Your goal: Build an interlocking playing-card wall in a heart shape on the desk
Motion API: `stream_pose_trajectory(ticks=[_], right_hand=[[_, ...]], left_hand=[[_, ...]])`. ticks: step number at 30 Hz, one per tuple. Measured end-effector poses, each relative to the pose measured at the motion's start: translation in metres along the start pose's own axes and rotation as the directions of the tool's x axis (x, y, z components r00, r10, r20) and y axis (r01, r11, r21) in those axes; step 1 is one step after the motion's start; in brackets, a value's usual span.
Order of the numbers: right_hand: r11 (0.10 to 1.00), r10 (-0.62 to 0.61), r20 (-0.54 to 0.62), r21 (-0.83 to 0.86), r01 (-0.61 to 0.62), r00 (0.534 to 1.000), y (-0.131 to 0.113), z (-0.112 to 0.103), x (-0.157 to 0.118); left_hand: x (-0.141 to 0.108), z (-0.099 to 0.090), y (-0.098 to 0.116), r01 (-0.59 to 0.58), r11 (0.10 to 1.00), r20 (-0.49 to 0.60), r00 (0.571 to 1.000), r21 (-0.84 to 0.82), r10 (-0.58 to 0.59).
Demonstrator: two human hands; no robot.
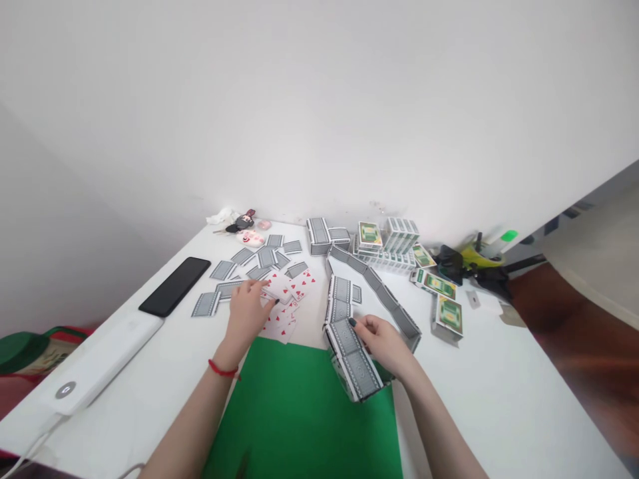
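Note:
My left hand [248,309], with a red bracelet at the wrist, has its thumb and fingers on the edges of a playing card [279,289] at the left-middle. Under and beside it lie face-up heart cards [302,285]. My right hand [380,340] pinches the edge of a long structure of joined playing cards [363,372], grey patterned backs outward. This structure bends into a loop whose far side [372,278] runs back towards the wall. Its near end is tilted over a green sheet [294,406].
Face-down cards [267,257] are scattered at the left, near a black phone [174,287] and a white power strip [107,362]. Card boxes [399,234] are stacked at the back, with more boxes [448,316] at right. Small trinkets [249,237] lie by the wall.

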State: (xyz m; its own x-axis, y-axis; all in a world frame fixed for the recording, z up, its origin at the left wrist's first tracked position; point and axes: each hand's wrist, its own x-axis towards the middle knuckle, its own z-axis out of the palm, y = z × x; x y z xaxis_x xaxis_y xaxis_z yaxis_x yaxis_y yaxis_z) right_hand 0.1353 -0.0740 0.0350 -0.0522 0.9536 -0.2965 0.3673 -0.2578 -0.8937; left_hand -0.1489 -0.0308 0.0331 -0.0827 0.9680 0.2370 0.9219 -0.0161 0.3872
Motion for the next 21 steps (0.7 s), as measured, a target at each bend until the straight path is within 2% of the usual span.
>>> stream_pose_trajectory(ticks=[3, 7, 9, 13, 15, 17, 19, 21], right_hand=[[1.0, 0.0, -0.036, 0.022, 0.001, 0.999, 0.001, 0.001, 0.001], [1.0, 0.016, -0.06, 0.016, -0.015, 0.998, 0.002, 0.008, 0.002], [0.999, 0.031, -0.073, 0.016, -0.03, 0.997, 0.003, 0.01, 0.002], [0.999, 0.016, -0.11, 0.046, -0.011, 0.994, 0.005, 0.009, 0.005], [0.996, 0.022, -0.108, 0.09, -0.012, 0.994, 0.007, 0.007, 0.006], [0.99, 0.035, -0.093, 0.136, -0.022, 0.995, 0.008, 0.004, 0.007], [0.984, 0.028, -0.115, 0.177, -0.007, 0.993, 0.008, 0.001, 0.008], [0.977, -0.003, -0.2, 0.208, 0.045, 0.98, 0.003, -0.002, 0.008]], left_hand=[[0.017, 0.006, -0.001, 0.02, 0.998, 0.047, 0.999, 0.054, -0.022], [0.027, 0.018, 0.02, -0.111, 0.993, 0.107, 0.988, 0.03, 0.107], [0.031, 0.025, 0.031, -0.14, 0.99, 0.126, 0.983, 0.033, 0.134], [0.038, 0.038, 0.042, -0.035, 0.996, 0.17, 0.985, 0.078, 0.022], [0.041, 0.04, 0.042, 0.014, 0.997, 0.142, 0.99, 0.078, -0.025], [0.042, 0.037, 0.043, 0.02, 0.999, 0.092, 0.995, 0.044, -0.024], [0.041, 0.03, 0.044, -0.026, 0.999, 0.042, 0.999, -0.046, 0.028], [0.039, 0.02, 0.048, -0.108, 0.976, -0.03, 0.994, -0.188, 0.105]])
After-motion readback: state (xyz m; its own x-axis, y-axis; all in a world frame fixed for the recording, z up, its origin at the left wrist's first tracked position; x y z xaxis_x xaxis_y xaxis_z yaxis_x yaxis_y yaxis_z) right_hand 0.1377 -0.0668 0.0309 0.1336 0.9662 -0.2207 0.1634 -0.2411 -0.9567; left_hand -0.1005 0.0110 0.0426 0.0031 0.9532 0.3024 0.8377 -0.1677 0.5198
